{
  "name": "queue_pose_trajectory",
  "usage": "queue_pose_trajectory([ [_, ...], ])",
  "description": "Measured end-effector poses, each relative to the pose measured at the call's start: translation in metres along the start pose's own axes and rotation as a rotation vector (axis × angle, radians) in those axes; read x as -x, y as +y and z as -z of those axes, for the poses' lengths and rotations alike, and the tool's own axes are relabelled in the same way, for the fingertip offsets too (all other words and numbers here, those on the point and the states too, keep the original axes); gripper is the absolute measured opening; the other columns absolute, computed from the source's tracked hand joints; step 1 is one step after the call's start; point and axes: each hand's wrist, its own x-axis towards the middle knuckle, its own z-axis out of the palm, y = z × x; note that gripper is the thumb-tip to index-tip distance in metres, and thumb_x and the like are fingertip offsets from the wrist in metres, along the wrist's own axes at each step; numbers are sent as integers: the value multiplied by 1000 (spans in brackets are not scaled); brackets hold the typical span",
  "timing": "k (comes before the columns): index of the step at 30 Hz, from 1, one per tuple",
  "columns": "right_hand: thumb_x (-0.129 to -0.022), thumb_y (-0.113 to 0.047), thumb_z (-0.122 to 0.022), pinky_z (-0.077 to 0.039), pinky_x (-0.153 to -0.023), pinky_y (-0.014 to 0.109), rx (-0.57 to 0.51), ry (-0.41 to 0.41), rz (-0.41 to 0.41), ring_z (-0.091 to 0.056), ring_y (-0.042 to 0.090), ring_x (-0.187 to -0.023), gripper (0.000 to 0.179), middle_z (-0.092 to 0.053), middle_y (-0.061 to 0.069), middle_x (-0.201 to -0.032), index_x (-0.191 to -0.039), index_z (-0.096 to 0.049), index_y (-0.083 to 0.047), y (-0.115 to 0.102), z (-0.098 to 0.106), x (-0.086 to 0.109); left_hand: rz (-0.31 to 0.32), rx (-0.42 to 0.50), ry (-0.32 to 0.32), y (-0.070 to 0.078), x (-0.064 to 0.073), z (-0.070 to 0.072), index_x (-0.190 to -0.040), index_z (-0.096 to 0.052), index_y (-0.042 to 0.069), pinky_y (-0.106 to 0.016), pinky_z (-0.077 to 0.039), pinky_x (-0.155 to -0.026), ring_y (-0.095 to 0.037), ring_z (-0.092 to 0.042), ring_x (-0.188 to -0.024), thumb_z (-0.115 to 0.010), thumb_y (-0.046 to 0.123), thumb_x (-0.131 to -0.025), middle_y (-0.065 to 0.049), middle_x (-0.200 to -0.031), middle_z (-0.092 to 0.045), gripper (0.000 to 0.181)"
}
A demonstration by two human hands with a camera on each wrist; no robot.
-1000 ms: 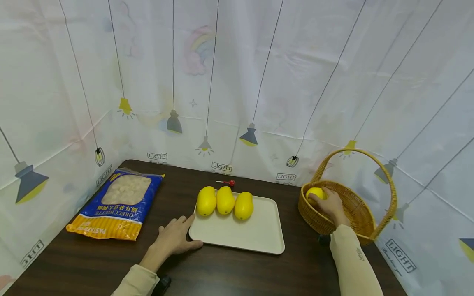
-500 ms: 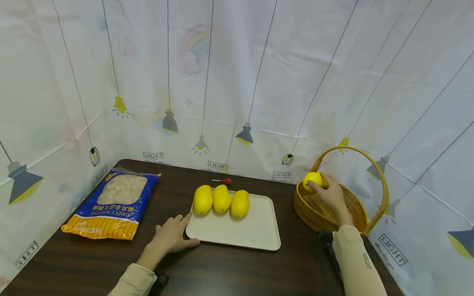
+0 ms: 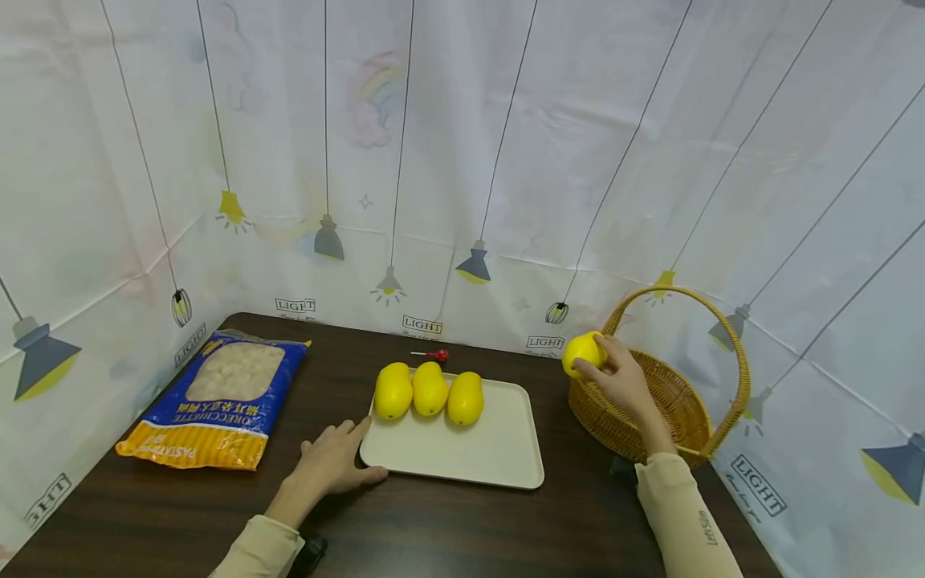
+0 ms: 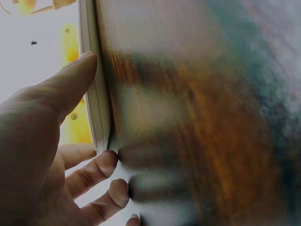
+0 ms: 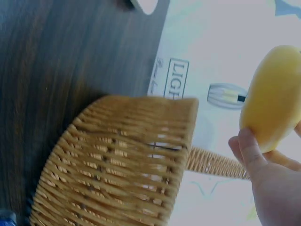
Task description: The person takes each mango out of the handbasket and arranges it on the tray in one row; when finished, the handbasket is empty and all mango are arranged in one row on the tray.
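My right hand (image 3: 623, 384) holds a yellow mango (image 3: 582, 353) between thumb and fingers, above the left rim of a wicker basket (image 3: 604, 419). The right wrist view shows this mango (image 5: 273, 96) clear of the basket wall (image 5: 115, 160). My left hand (image 3: 331, 461) rests at the left front corner of a cream tray (image 3: 462, 459), fingers spread and relaxed. In the left wrist view, the left thumb (image 4: 77, 77) touches the tray's edge (image 4: 96, 106). Three more mangoes, a left one (image 3: 393, 392), a middle one (image 3: 429, 388) and a right one (image 3: 466, 399), lie side by side along the tray's back.
A blue and orange pasta bag (image 3: 220, 400) lies flat on the table's left side. Behind the tray is a small red-ended item with a thin shaft (image 3: 438, 355). The basket's tall handle (image 3: 740, 361) arches over its opening. A printed curtain (image 3: 462, 160) hangs behind the dark table (image 3: 433, 526).
My right hand has lifted the mango out of the basket and carried it left past the rim. My left hand stays at the tray's corner. The head view has shifted slightly.
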Motion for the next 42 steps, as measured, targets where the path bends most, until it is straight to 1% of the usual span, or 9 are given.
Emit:
queue_pose_trajectory([
  [2, -97, -48, -61, -54, -101, 49, -6, -17, 17, -49, 46, -136, 80, -19, 20, -167, -159, -29, -10, -4, -6, 2, -4, -1, 3, 0, 0, 1, -155, -41, 18, -77, -41, -89, -35, -58, -115, -76, 65, -76, -12, -131, -60, 99],
  [5, -97, -44, -64, -54, -101, 46, -10, -43, 47, -52, 44, -134, 77, -21, 20, -166, -158, -32, -10, -8, -15, 3, -5, -10, 3, -1, 0, 0, -155, -40, 18, -76, -41, -89, -35, -58, -115, -76, 66, -76, -12, -131, -60, 99],
  [11, -96, -37, -68, -49, -106, 52, -44, -96, 112, -50, 45, -135, 73, -25, 22, -164, -155, -37, -7, -15, -32, 1, -7, -17, 4, -2, -2, -2, -155, -40, 19, -77, -41, -89, -35, -58, -115, -75, 68, -75, -11, -131, -60, 100],
  [17, -94, -36, -71, -56, -99, 43, -60, -161, 133, -61, 40, -125, 72, -24, 21, -165, -153, -41, -8, -21, -52, 0, -6, -11, 1, -2, -2, -2, -156, -39, 20, -77, -40, -89, -34, -58, -115, -75, 68, -75, -11, -130, -60, 101],
  [20, -93, -36, -72, -56, -98, 44, -63, -185, 156, -63, 39, -122, 72, -27, 18, -164, -152, -43, -7, -22, -63, 0, -10, -10, 3, -1, -2, -1, -155, -40, 19, -78, -40, -89, -34, -58, -113, -75, 68, -75, -11, -130, -60, 101],
  [24, -92, -39, -73, -54, -101, 47, -23, -222, 166, -61, 38, -125, 71, -31, 17, -163, -151, -46, -9, -21, -78, -2, -12, -4, 6, -1, -2, -1, -155, -40, 18, -77, -40, -89, -34, -58, -113, -76, 67, -75, -11, -129, -60, 100],
  [28, -90, -42, -73, -52, -104, 49, 19, -286, 137, -55, 38, -132, 72, -31, 17, -163, -150, -47, -12, -19, -90, -2, -6, 6, 2, -1, -1, -1, -155, -40, 19, -77, -40, -90, -34, -57, -114, -76, 65, -76, -11, -131, -60, 99],
  [35, -90, -39, -73, -50, -105, 53, 35, -359, 161, -47, 43, -139, 70, -31, 21, -163, -149, -48, -10, -17, -105, -4, -7, -6, 6, 0, -1, -1, -155, -41, 18, -73, -42, -88, -33, -57, -114, -75, 67, -76, -11, -132, -59, 99],
  [42, -90, -39, -72, -48, -108, 52, 114, -417, 166, -42, 40, -144, 69, -30, 18, -164, -149, -50, -11, -20, -117, -7, 5, -7, 2, -1, -1, -2, -155, -39, 19, -74, -41, -89, -32, -57, -114, -75, 67, -76, -10, -132, -59, 100],
])
